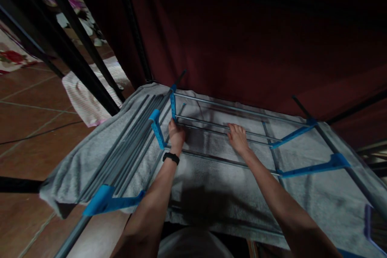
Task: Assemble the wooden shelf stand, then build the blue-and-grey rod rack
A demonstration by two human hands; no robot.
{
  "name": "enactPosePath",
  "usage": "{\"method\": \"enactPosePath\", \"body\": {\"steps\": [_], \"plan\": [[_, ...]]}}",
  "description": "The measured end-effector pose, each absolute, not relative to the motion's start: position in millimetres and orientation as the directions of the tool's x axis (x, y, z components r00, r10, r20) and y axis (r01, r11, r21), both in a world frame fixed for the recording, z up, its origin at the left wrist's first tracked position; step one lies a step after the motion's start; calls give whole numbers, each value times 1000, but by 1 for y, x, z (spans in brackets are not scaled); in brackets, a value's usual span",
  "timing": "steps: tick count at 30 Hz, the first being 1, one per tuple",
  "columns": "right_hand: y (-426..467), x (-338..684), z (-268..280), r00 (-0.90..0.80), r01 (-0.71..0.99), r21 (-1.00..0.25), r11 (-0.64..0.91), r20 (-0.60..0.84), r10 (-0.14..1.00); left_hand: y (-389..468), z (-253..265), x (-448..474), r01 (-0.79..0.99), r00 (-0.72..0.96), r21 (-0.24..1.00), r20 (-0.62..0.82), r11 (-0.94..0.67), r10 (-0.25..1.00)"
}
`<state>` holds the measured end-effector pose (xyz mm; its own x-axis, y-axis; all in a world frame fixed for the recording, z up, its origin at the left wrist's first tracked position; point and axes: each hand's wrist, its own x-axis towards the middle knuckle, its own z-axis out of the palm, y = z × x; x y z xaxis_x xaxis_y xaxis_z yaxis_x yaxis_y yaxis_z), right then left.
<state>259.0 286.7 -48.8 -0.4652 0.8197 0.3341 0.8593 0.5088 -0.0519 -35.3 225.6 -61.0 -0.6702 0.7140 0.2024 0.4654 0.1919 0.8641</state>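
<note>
Fingers of the left hand (pixel 176 134) curled around a thin grey metal rail (pixel 208 123) of the blue-jointed drying rack (pixel 305 131); the right hand (pixel 238 138) lay flat, fingers together, on the rails over the grey towel (pixel 211 193). Hinged blue brackets (pixel 157 128) beside the left hand could have pinched it if the rack folded.

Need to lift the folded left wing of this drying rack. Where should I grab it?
Probably the blue end bracket beside the left hand, approached from above: it stands up proud of the wing's bundled grey rods, which lie flat on the grey towel.
</note>
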Motion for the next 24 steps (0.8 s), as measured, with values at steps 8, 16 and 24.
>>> {"method": "enactPosePath", "body": {"steps": [8,16,24], "plan": [[221,252,-67,-393,811,-257,525,425,816,146,-61,6,501,-516,862,225,78,827],[146,248,-116,-421,727,-436,531,327,846,89,-43,22,544,-347,838,263,-35,900],[132,252,-120,-464,740,-372,560,320,826,67,-39,8,720,-355,685,227,110,907]]}}
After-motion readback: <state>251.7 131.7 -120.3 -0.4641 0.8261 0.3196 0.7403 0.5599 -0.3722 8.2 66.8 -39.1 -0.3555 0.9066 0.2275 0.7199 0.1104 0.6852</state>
